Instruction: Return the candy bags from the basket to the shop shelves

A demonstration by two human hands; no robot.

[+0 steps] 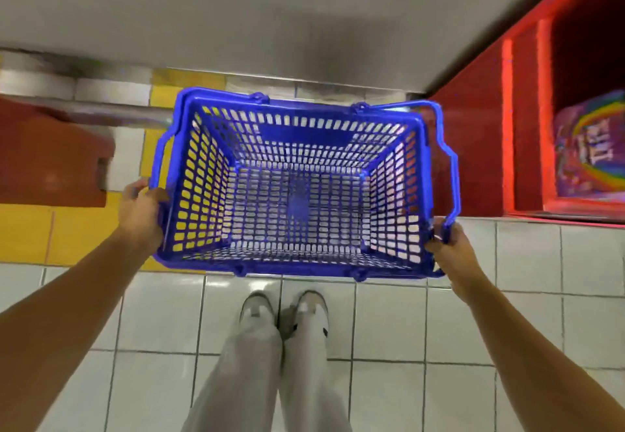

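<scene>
1. A blue plastic basket is held out over the floor, seen straight down from above — its mesh walls and bottom show nothing inside, only the tiles through the holes.
2. The left hand grips the basket's left rim near its front corner, fingers curled round the edge and the thumb on top.
3. The right hand grips the lower end of the right carrying handle at the basket's front right corner, fingers wrapped round the bar. That handle is swung out to the right side; the other handle lies along the left rim.
4. To the right stands a red shelf unit, just beside the basket. In its open compartment lies a purple candy bag with a rainbow print — blurred, so the lettering cannot be read.
5. The floor is white tile, with a band of yellow tiles at the left. A dark red block lies on it to the left of the basket, near the left hand.
6. Below the basket the person's light grey trousers and pale shoes stand together on the tiles.
</scene>
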